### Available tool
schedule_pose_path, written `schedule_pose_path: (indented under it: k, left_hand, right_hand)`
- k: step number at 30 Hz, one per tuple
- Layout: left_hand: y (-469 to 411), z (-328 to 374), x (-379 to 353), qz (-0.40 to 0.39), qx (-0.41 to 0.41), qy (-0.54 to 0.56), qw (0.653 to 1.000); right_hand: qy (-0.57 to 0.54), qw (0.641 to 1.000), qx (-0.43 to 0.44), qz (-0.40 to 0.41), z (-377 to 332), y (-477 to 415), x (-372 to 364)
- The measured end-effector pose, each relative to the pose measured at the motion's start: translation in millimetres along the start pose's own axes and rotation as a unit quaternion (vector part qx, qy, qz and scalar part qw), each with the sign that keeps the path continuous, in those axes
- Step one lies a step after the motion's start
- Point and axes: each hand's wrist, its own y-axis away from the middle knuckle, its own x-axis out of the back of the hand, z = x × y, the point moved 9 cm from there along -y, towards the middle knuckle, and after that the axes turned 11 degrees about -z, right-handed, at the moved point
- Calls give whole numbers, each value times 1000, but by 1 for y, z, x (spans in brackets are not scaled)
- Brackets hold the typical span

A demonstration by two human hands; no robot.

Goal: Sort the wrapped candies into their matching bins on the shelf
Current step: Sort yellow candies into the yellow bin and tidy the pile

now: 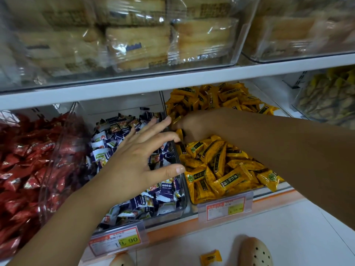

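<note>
View: head camera, looking down at a shop shelf.
Candy bins: three clear bins side by side on the lower shelf: red bin (63,143) at left, middle bin (119,106), yellow bin (190,196) at right.
Contents: red candies (25,169) heaped in the left one, navy candies (165,191) with white ends in the middle one, yellow candies (226,169) in the right one. Each pile is too many to count.
Left hand (134,160): one, palm down over the middle bin, all five fingers spread apart and straight, holding nothing. Its index tip lies at the wall between the middle and yellow bins.
Right hand (194,127): one, reaching from the right into the yellow bin, fingers curled down and clamped on a held candy (180,133).
Held candy: yellow, one end poking out under the right fingers, just beside the left index tip, at the yellow bin's left wall.
Floor candy (211,257): one yellow piece on the white floor (288,237), below the shelf and well apart from both hands.
Price tags (119,240): two, on the shelf front.
Shoes (255,252): two, at the bottom edge.
Upper shelf (172,81): two clear cake bins (134,45) of wrapped cakes, blurred.
Far bin (326,98): one, at right, with pale yellow packets.
</note>
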Motion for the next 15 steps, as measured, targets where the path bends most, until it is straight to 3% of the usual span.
schedule_pose_path:
  k: [15]
  left_hand:
    - [0, -1, 0, -3, -1, 17, 1000]
  right_hand:
    - [-33, 999, -8, 5, 1, -13, 3]
